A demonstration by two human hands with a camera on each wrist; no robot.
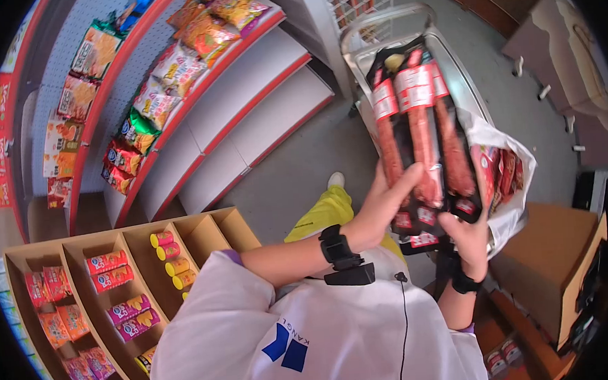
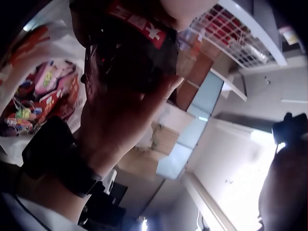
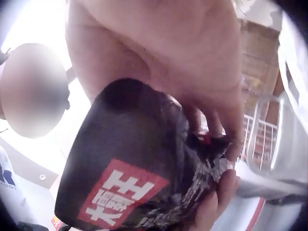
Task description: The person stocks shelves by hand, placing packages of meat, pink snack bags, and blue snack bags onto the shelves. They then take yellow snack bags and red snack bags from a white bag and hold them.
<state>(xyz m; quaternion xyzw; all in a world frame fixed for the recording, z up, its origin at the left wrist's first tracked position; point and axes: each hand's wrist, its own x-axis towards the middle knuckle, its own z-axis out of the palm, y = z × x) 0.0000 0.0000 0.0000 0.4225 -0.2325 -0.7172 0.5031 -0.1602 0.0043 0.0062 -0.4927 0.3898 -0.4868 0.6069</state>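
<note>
Several long sausage packs (image 1: 422, 127), with black backing and red-and-white labels, lie side by side above the cart. My left hand (image 1: 382, 209) grips their left edge near the lower end, thumb on top and other fingers mostly hidden beneath. At the lower right corner my right hand (image 1: 468, 239) holds them, thumb on the front. The left wrist view shows the dark lower end of the packs (image 2: 132, 57) and my strapped right hand (image 2: 120, 120) against it. In the right wrist view, my right hand (image 3: 163, 53) is over a black pack end (image 3: 130, 144) with a red label.
Under and beside the packs are a metal cart (image 1: 468, 86) and a white bag (image 1: 524, 208) of red packets. Snack shelves (image 1: 240, 54) curve along the left, above a cardboard divider rack (image 1: 70, 242) of snacks. A cardboard box (image 1: 548, 258) stands at the right.
</note>
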